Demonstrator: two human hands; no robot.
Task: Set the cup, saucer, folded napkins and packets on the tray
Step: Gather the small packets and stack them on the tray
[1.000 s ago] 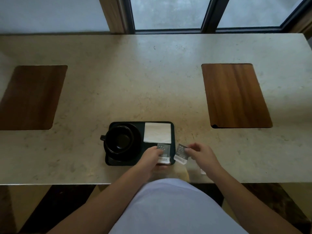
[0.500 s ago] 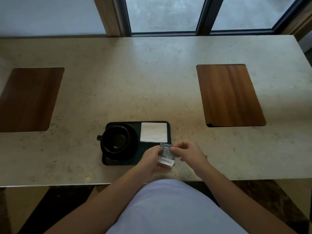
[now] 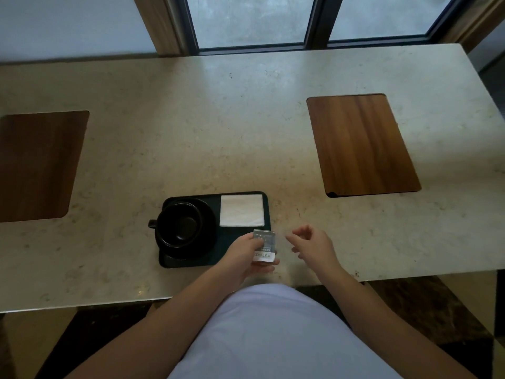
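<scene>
Once released, right hand (image 3: pixel 314 243) off packets (image 3: pixel 264 246).

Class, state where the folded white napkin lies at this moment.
In the head view, the folded napkin lies flat in the far right corner of the black tray, right of the black cup and just beyond the packets in the left hand.

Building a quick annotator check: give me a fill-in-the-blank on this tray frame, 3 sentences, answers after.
1. The packets are held in the ____ hand.
2. The white napkin lies in the tray's far ____ corner.
3. The black cup sits on the saucer with its handle pointing ____.

Answers: left; right; left
</scene>
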